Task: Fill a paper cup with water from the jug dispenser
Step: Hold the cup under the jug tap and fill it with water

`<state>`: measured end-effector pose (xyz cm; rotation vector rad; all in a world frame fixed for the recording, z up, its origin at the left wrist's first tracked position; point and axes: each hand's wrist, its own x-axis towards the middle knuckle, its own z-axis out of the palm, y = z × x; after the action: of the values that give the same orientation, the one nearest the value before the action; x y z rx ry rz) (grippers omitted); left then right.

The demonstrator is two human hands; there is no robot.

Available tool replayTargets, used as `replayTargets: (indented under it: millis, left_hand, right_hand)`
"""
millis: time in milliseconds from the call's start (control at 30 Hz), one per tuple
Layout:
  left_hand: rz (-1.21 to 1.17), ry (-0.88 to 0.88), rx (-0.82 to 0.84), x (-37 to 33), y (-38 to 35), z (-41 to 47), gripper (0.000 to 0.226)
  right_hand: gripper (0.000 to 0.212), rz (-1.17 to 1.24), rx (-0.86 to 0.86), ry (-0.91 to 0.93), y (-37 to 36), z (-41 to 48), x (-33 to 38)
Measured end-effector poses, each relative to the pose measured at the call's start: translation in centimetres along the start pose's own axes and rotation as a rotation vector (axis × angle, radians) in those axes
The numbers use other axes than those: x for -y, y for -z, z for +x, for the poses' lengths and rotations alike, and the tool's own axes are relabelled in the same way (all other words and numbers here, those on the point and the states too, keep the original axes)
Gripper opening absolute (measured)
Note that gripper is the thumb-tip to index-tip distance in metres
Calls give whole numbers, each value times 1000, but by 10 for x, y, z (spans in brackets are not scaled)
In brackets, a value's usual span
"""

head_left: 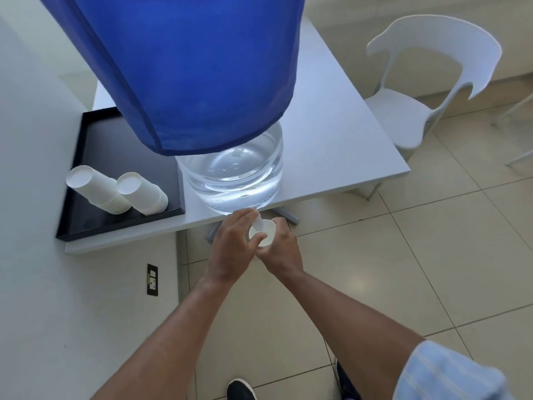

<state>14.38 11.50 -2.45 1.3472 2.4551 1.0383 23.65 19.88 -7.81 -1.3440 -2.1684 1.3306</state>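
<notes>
We see the clear water jug, water inside, under a blue cover at the worktop edge. Two inverted cup stacks lie in a black tray. Our right hand grips the paper cup beneath the white tap; our left hand curls on the tap.

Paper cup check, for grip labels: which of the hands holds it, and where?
The right hand holds the paper cup around its side wall, under the tap; the left hand works the tap.
</notes>
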Motion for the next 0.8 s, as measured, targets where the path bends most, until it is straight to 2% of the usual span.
replayTargets:
  millis: [300, 533, 733, 800]
  left_hand:
    - [103, -73, 56, 10, 4, 8, 48]
    - [79, -90, 48, 14, 4, 9, 45]
    - [83, -123, 28, 17, 10, 15, 29]
    - [71, -83, 14, 18, 9, 19, 27]
  right_hand:
    - [52, 11, -56, 63, -8, 9, -3]
    - [52, 37, -73, 115, -13, 12, 0]
    - [56, 35, -80, 152, -16, 11, -3]
    - [56, 44, -87, 157, -16, 12, -4]
